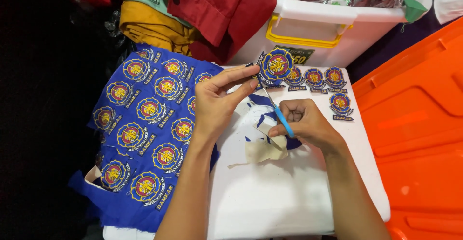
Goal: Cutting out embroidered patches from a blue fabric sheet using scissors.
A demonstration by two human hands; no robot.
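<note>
Head view, places given relative to the white table top (289,196). Near edge: both forearms come in over it. Mid-table: right hand (308,124) is closed around small blue-handled scissors (283,120), blade tips pointing up toward the patch; blade opening too small to tell. Offcuts (263,148) of beige backing and blue cloth lie just beside that hand. Left hand (214,105) pinches the round embroidered patch (277,65) by its edge between thumb and forefinger, held up over the table's far edge. Draped over the table's left edge: blue sheet of uncut patches (144,134). Far right corner: a row of finished patches (324,78) lying flat, one more just nearer.

Handling, my read: patch is light, thin, semi-stiff from dense stitching and backing, not fragile or slippery. Grip at the rim, close to the cut line, so the edge stays taut. Sheet is floppy; needs support. Beyond the table: white storage bin (337,32), piled clothes (193,13), orange lid (415,124) to the right.
</note>
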